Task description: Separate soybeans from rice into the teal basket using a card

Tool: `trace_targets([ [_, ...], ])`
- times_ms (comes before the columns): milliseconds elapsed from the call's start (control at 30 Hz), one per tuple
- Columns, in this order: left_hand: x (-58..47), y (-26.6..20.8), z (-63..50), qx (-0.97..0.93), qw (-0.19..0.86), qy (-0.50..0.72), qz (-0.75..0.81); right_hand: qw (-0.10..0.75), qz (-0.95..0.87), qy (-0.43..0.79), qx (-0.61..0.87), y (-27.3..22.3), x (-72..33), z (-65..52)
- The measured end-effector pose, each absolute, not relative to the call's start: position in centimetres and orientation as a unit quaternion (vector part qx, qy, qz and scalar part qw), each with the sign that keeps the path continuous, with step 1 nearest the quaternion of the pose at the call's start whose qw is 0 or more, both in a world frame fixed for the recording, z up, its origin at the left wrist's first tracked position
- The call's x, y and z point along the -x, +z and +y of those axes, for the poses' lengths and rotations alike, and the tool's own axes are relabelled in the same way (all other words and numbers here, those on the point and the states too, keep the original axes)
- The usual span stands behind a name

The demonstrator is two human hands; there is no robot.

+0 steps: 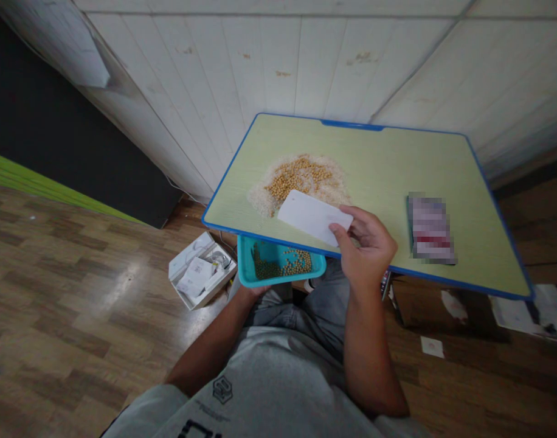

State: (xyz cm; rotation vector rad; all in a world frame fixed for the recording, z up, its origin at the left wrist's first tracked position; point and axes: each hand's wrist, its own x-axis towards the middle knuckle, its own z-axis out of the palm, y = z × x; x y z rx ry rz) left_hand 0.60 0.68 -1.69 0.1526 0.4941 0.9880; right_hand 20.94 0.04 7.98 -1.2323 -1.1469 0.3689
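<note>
Between the thumb and fingers of my right hand (pixel 367 243) is a white flat card (pixel 311 216), slanted over the near part of the table. Its far edge lies close to a heap of soybeans (pixel 290 175) mixed with pale rice-like grains (pixel 260 198). Below the table's front edge, my left hand (pixel 258 291) supports a turquoise plastic tray (pixel 281 281) from underneath; most of its fingers are hidden by the tray. Several soybeans (pixel 299 263) lie inside the tray, with a darker, shaded patch of them at its left.
The pale green table (pixel 397 176) has a blue rim and stands against a white panelled wall (pixel 278 61). A phone-like object (pixel 431 231), blurred out, rests on its right side. An open white box (pixel 203 271) with papers and a cable sits on the wooden floor (pixel 100 292).
</note>
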Motion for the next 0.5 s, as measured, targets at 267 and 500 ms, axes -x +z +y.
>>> trace_targets([
  [267, -1.14, -1.52, 0.74, -0.064, 0.865, 0.460, 0.189, 0.659, -0.498, 0.167, 0.538, 8.05, -20.81, 0.23],
  [500, -0.89, -1.29, 0.35, -0.041, 0.873, 0.433, 0.219, 0.661, -0.493, 0.170, 0.540, 8.11, -20.65, 0.26],
])
